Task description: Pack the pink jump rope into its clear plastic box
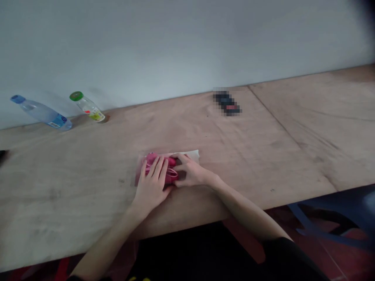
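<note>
A pink bundle (171,178) with a thin looped pink cord lies on the table in front of me. Part of it sits on or inside a clear plastic bag (137,175), whose pale edge shows at the right. My left hand (154,181) rests flat on top of the bundle, fingers stretched and a little apart. My right hand (190,171) curls round the bundle's right end, thumb low and fingers above. Both palms hide part of the bundle, so its exact kind is unclear.
A light wooden table (88,187) runs along a pale wall (175,47). Toward the back left stand a blue-capped plastic bottle (43,113) and a green-capped bottle (89,108). A blurred dark object (227,102) lies at the back. A blue chair (345,218) is at the right.
</note>
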